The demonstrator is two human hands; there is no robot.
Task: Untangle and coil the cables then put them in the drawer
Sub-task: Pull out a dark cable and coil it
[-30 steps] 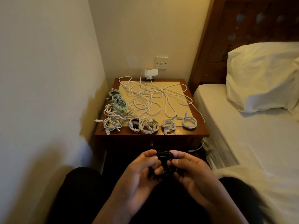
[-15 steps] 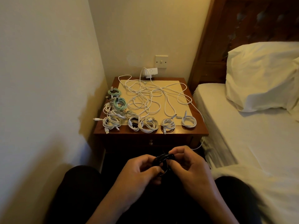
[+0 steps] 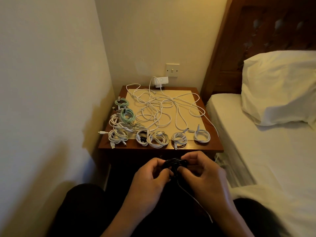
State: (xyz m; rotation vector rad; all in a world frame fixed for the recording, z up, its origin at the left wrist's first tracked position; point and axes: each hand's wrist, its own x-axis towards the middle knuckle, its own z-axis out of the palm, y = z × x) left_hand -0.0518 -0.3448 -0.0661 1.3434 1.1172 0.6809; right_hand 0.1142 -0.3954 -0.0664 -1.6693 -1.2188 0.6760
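Note:
A coiled black cable [image 3: 174, 164] sits between both hands above my lap, just in front of the nightstand. My left hand [image 3: 150, 180] pinches its left side and my right hand [image 3: 203, 175] grips its right side; a loose tail [image 3: 193, 197] trails down toward my right leg. On the wooden nightstand [image 3: 212, 147] a tangle of white cables [image 3: 160, 110] covers the middle. Several coiled white cables [image 3: 158, 138] line the front edge, and two coiled green cables [image 3: 127, 115] lie at the left. The drawer front is dark and mostly hidden behind my hands.
A white charger [image 3: 159, 81] is plugged in below a wall switch [image 3: 172, 70]. A wall stands close on the left. A bed [image 3: 266, 159] with a pillow [image 3: 280, 86] and wooden headboard [image 3: 266, 28] fills the right. My dark-clad legs are at the bottom.
Both hands have shifted their grip on the black coil and raised it slightly toward the nightstand. A loose tail of the cable now hangs below the coil.

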